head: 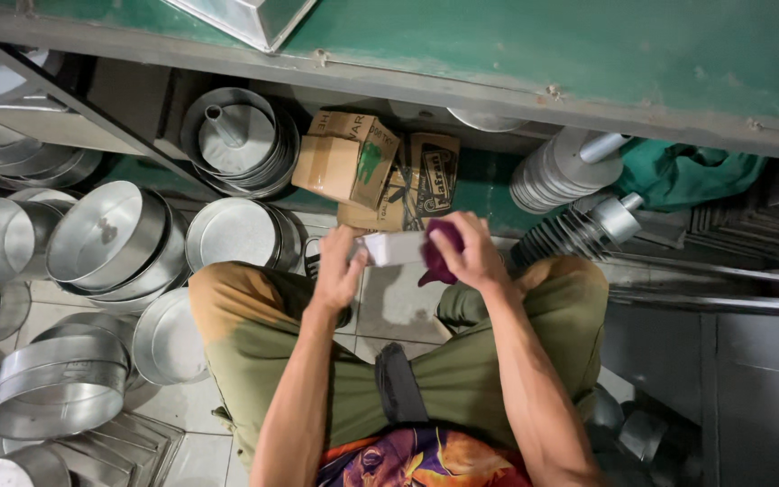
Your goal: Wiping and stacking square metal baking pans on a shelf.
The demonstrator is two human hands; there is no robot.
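I sit on the floor with my knees apart, looking down. My left hand grips the left end of a small white rectangular metal tray, held above my lap. My right hand presses a dark purple cloth against the tray's right end. Both hands meet just in front of the low shelf under a green workbench.
Round metal baking tins lie stacked and scattered on the tiled floor to my left. Ring moulds and cardboard boxes sit under the bench. Stacked tube pans and a green cloth lie right.
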